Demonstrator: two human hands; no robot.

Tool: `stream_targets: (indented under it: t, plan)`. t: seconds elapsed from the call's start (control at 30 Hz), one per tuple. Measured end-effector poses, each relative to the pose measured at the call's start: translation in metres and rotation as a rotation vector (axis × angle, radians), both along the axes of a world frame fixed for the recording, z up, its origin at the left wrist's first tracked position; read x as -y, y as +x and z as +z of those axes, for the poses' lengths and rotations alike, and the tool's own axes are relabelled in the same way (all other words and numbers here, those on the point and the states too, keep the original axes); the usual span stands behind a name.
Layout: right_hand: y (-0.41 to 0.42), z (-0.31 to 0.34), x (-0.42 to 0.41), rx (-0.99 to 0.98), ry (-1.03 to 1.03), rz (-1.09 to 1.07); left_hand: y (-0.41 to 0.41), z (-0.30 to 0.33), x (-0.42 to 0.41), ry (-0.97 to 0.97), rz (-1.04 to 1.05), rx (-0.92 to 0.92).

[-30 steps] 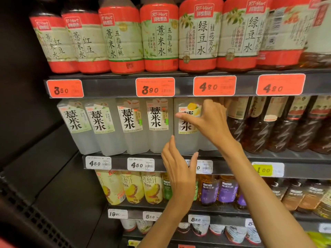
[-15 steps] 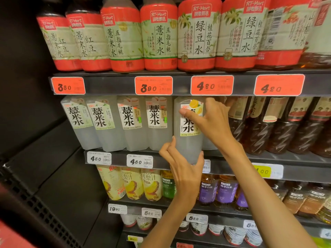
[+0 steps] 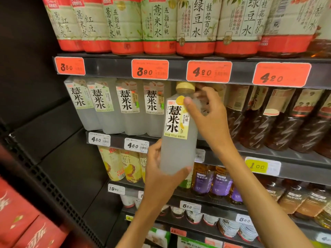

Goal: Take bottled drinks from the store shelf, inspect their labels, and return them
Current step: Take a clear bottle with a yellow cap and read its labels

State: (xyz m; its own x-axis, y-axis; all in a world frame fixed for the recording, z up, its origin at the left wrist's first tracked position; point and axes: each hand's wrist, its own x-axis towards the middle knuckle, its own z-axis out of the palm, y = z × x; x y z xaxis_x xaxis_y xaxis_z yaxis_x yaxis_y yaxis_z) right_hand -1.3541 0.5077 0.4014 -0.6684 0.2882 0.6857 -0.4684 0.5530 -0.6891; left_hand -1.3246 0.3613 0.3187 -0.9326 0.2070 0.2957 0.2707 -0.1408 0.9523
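A cloudy white bottled drink [image 3: 177, 151] with a yellow cap and a white-and-yellow label is out in front of the second shelf [image 3: 268, 154], upright and slightly tilted. My left hand [image 3: 159, 172] cups its base from below and the left. My right hand [image 3: 209, 119] grips its upper part, thumb on the label beside the lemon picture. Its label faces me. Several similar pale bottles [image 3: 129, 106] stand in a row on that shelf to the left.
Red-banded large bottles [image 3: 157, 25] fill the top shelf above orange price tags [image 3: 150, 69]. Dark tea bottles [image 3: 279, 119] stand to the right. Yellow juice bottles [image 3: 116, 163] and purple-labelled bottles [image 3: 220, 181] sit lower. A dark side wall [image 3: 32, 97] and red cartons [image 3: 21, 222] are on the left.
The pale bottle has come forward and down off the second shelf, with its cap now showing. My left hand has closed under its base. The view has moved closer.
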Motion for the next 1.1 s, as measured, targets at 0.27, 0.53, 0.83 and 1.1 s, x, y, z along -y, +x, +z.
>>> stream_targets:
  t: [0.27, 0.53, 0.83, 1.1]
  plan:
    - [0.021, -0.003, 0.021, 0.33, -0.844, 0.669, 0.016, 0.001, 0.035, -0.02, -0.377, 0.171]
    - [0.052, 0.009, 0.046, 0.335, -0.676, 0.293, 0.039, 0.016, 0.033, -0.358, -0.33, 0.127]
    - [0.074, 0.016, 0.044, 0.333, -0.982, 0.85, 0.048, 0.021, 0.071, 0.003, -0.907, 0.259]
    - [0.099, 0.022, 0.058, 0.182, -0.657, 0.352, 0.047, 0.017, 0.061, -0.041, -0.537, 0.255]
